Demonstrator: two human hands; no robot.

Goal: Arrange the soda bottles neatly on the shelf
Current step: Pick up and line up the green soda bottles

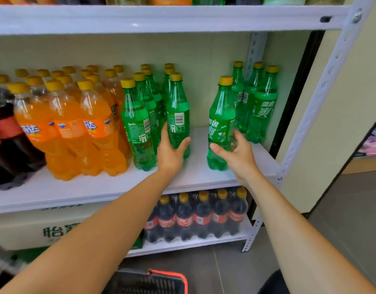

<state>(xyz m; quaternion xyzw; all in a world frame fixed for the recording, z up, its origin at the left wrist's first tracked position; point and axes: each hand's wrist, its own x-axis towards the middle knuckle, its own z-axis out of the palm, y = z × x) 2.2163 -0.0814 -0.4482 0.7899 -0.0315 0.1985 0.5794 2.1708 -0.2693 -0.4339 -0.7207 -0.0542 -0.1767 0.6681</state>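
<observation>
soda bottles [178, 115], green, yellow caps, upright on shelf [98, 187], left hand [170, 152] and right hand [240, 154] each gripping one

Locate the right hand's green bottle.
Head view, right of centre: green bottle stands on the middle shelf in the right hand, between the bottle in the left hand and three green bottles.

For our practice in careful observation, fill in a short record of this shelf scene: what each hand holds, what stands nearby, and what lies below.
Left hand: grips an upright green bottle
Right hand: grips a second green bottle
Between them: bare shelf
Left of them: orange bottles
Level below: cola bottles
Bottom of view: basket
</observation>
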